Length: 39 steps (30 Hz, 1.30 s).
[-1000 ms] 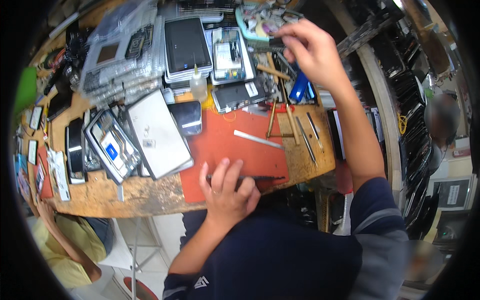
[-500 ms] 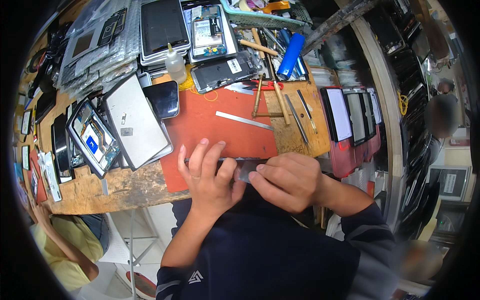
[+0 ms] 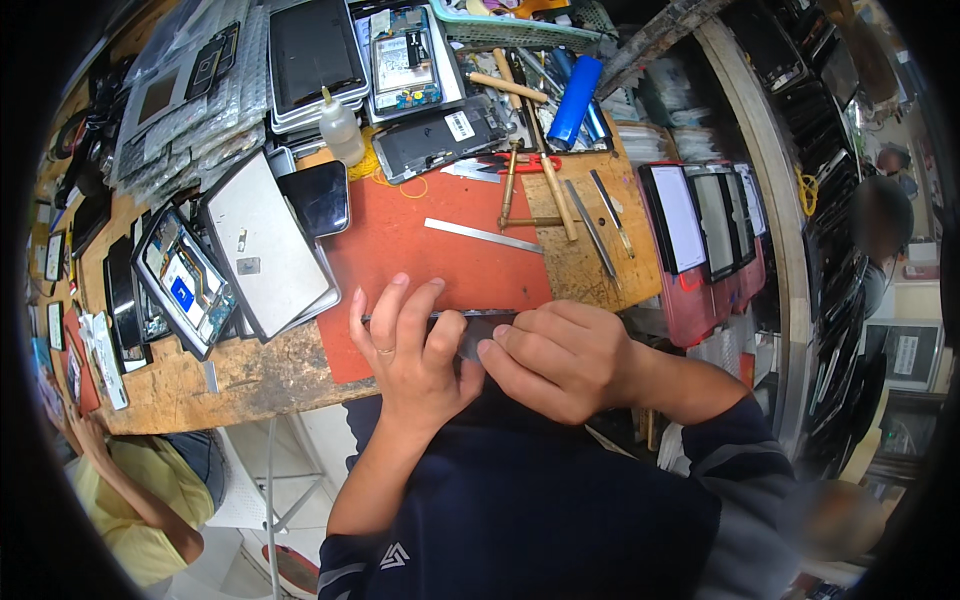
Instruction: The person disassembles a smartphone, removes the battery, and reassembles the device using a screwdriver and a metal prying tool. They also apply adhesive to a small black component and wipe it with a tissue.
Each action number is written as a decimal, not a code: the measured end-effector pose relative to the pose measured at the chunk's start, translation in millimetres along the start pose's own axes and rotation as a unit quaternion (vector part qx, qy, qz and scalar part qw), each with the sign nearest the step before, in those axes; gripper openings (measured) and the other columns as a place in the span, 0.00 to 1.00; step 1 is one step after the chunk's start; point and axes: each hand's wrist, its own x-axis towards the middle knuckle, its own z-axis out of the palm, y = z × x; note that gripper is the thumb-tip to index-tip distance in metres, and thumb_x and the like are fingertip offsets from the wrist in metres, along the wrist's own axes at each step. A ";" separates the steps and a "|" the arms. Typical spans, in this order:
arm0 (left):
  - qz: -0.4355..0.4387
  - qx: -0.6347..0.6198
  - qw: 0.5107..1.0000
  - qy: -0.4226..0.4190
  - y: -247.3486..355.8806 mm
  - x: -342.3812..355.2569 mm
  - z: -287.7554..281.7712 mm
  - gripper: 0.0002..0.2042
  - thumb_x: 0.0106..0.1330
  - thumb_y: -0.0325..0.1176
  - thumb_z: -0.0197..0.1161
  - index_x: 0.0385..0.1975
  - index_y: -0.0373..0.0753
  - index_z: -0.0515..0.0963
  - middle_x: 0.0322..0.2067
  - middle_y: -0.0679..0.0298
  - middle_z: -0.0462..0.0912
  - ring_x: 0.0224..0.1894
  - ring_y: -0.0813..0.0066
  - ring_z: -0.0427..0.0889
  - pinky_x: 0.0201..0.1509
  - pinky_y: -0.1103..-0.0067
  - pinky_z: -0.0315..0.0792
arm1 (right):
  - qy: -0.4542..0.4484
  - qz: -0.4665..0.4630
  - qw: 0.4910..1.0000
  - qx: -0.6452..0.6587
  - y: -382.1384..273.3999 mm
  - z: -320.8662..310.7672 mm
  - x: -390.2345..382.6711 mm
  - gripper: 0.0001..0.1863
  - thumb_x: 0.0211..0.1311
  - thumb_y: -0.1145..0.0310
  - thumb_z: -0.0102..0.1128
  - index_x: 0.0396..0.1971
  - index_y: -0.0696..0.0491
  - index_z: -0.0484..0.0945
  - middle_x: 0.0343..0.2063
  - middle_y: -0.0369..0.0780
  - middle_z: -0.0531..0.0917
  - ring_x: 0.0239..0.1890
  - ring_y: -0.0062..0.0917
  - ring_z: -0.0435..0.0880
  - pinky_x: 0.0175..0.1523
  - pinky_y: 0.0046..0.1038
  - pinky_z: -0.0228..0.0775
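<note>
Over the front edge of an orange-red mat (image 3: 400, 240), a thin dark flat device (image 3: 485, 314) is tilted nearly edge-on to me; its kind cannot be told. My left hand (image 3: 412, 362) grips it, fingers over the far side and thumb on the near side. A thin, greyish, see-through sheet or blade (image 3: 472, 340) shows against the near side of the device. My right hand (image 3: 565, 362) is closed, thumb and index finger pinching that piece at the device's edge. Most of the device is hidden behind my hands.
A metal ruler-like strip (image 3: 484, 235) lies on the mat. Beyond it are a small hammer (image 3: 510, 190), tweezers (image 3: 594, 230), a dropper bottle (image 3: 341, 128) and an opened phone (image 3: 440, 140). Tablets (image 3: 265, 250) lean at the left, where a person in a yellow shirt (image 3: 150, 510) sits.
My right hand has shifted slightly left along the device's edge, its fingertips nearer my left thumb. My left hand keeps its grip. The whole view has moved a little.
</note>
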 end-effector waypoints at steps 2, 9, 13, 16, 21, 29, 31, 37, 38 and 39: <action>-0.004 -0.003 1.000 0.001 -0.2 0.0 0.0 0.21 0.50 0.32 0.67 0.46 0.51 0.73 0.60 0.63 0.80 0.71 0.53 0.71 0.77 0.41 0.55 | 0.000 0.000 1.000 0.003 0.2 -0.2 0.3 0.10 0.54 0.71 0.70 0.34 0.60 0.84 0.29 0.38 0.80 0.31 0.28 0.85 0.32 0.27 0.76; 0.002 0.003 1.000 0.006 -0.5 -0.3 0.9 0.21 0.50 0.31 0.66 0.46 0.51 0.73 0.60 0.63 0.80 0.71 0.54 0.71 0.76 0.41 0.55 | -0.001 0.007 1.000 0.013 1.3 -0.4 0.2 0.11 0.52 0.71 0.70 0.34 0.59 0.84 0.29 0.38 0.80 0.31 0.28 0.84 0.32 0.27 0.76; 0.002 0.004 1.000 0.008 -0.4 -0.5 1.1 0.21 0.50 0.31 0.66 0.45 0.51 0.73 0.60 0.63 0.80 0.71 0.54 0.71 0.76 0.41 0.55 | 0.001 0.004 1.000 0.009 1.4 0.2 0.6 0.11 0.52 0.70 0.70 0.35 0.59 0.84 0.29 0.38 0.80 0.31 0.28 0.84 0.32 0.27 0.76; 0.003 0.006 1.000 0.009 -0.5 -0.9 1.3 0.21 0.50 0.32 0.67 0.45 0.51 0.73 0.59 0.63 0.80 0.70 0.54 0.71 0.76 0.41 0.55 | -0.001 0.008 1.000 0.011 2.2 -1.0 2.0 0.11 0.52 0.70 0.70 0.34 0.59 0.84 0.28 0.37 0.79 0.30 0.27 0.83 0.31 0.27 0.74; 0.007 0.005 1.000 0.013 -1.2 -2.1 2.4 0.20 0.50 0.32 0.67 0.45 0.51 0.73 0.57 0.64 0.80 0.70 0.55 0.71 0.76 0.40 0.56 | -0.039 0.022 0.999 0.023 6.9 -2.3 3.4 0.08 0.53 0.71 0.69 0.32 0.57 0.82 0.26 0.36 0.75 0.26 0.26 0.79 0.28 0.27 0.67; 0.009 0.005 1.000 0.016 -2.0 -2.4 3.2 0.18 0.53 0.32 0.67 0.45 0.51 0.75 0.52 0.65 0.80 0.68 0.56 0.72 0.75 0.41 0.56 | -0.040 0.012 0.999 -0.014 4.2 7.5 9.7 0.06 0.53 0.72 0.67 0.28 0.57 0.79 0.23 0.35 0.72 0.24 0.26 0.76 0.28 0.28 0.64; 0.013 0.006 1.000 0.017 -2.2 -2.8 2.8 0.19 0.53 0.32 0.67 0.46 0.50 0.75 0.50 0.65 0.80 0.67 0.56 0.72 0.75 0.42 0.57 | -0.054 0.019 0.998 -0.010 4.6 5.5 13.5 0.06 0.54 0.72 0.66 0.27 0.56 0.78 0.23 0.36 0.72 0.25 0.26 0.76 0.28 0.29 0.64; 0.016 -0.061 0.998 0.018 -6.5 4.4 -0.1 0.25 0.56 0.31 0.74 0.53 0.43 0.73 0.59 0.56 0.80 0.69 0.48 0.73 0.74 0.43 0.59 | -0.124 0.078 0.987 0.066 19.9 -0.1 23.9 0.08 0.54 0.70 0.66 0.27 0.53 0.75 0.27 0.39 0.75 0.29 0.32 0.81 0.33 0.35 0.70; 0.024 -0.071 0.997 0.017 -9.8 7.5 -2.7 0.27 0.57 0.30 0.76 0.56 0.42 0.73 0.61 0.53 0.79 0.70 0.46 0.73 0.74 0.43 0.60 | -0.128 0.089 0.985 0.078 26.0 1.4 25.1 0.08 0.54 0.70 0.66 0.27 0.53 0.75 0.28 0.40 0.76 0.30 0.33 0.82 0.34 0.36 0.71; 0.014 -0.080 0.997 0.008 -12.9 9.9 -6.9 0.30 0.57 0.30 0.78 0.60 0.40 0.72 0.64 0.50 0.77 0.70 0.43 0.73 0.74 0.44 0.62 | -0.140 0.101 0.981 0.091 32.4 3.1 25.9 0.08 0.54 0.69 0.66 0.28 0.52 0.75 0.29 0.40 0.77 0.32 0.34 0.83 0.35 0.38 0.72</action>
